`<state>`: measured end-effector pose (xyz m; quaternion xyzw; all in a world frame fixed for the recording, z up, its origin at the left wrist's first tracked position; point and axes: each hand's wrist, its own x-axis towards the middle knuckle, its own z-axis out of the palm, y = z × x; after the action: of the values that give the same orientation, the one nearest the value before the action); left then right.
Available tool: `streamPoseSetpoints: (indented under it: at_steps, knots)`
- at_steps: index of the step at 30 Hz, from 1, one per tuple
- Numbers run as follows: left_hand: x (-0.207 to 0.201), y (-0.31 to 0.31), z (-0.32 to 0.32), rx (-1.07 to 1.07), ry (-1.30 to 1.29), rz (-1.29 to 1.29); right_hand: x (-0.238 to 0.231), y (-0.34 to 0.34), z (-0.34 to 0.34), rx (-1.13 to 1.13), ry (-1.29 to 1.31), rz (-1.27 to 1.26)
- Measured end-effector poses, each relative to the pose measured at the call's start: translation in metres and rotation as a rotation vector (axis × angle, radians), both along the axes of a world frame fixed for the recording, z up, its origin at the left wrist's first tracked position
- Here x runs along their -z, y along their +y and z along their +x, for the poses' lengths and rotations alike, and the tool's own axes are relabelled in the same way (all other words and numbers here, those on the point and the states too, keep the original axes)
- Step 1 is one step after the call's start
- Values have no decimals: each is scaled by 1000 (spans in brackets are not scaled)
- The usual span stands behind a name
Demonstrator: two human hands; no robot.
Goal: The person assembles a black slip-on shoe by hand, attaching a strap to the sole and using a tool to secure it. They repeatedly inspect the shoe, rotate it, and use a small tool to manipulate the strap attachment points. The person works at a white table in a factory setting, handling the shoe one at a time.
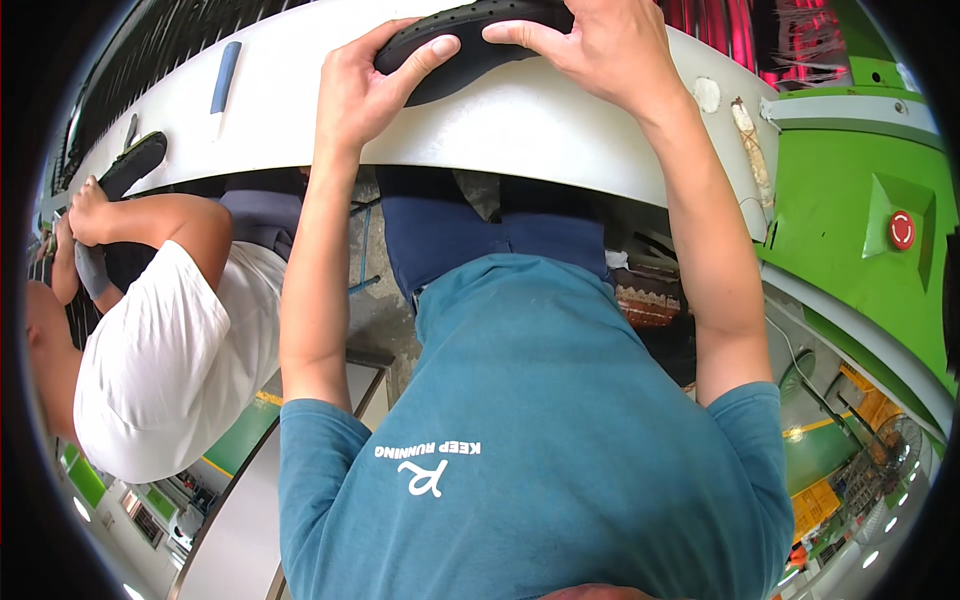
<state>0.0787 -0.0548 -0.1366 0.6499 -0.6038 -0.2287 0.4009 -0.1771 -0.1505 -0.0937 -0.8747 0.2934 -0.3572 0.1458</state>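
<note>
At the far edge of view I hold a black shoe sole (440, 82) over the white table. Small holes run along its upper rim, and the top of the picture cuts it off. My left hand (362, 92) grips its left end, thumb lying on the near face and fingers hidden behind. My right hand (622, 52) is closed on the right part, its thumb pointing left toward the other thumb. The sole is tilted, with its dark face toward me.
The white table (290, 110) bears a blue-handled tool (226, 78), a whitish pad (706, 95) and a tape-wrapped stick (750, 150). A green machine (850, 190) with a red button (902, 230) stands right. At left a co-worker (170, 350) holds another black sole (135, 165).
</note>
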Motion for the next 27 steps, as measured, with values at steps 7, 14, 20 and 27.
streamPoseSetpoints:
  at_steps: [7, 14, 20, 27]
  knots:
    - [2, 5, -6, -7, -5, -59, 1, 2, -4, -7, -61, 126]
    - [-5, 9, -15, 27, -152, -137, 27, -14, -17, -152, -222, 315]
    - [-9, 10, -17, 31, -209, -110, 22, -7, -17, -75, -220, 480]
    - [-17, 13, -15, 93, -132, 49, 23, -3, -14, -4, -162, 300]
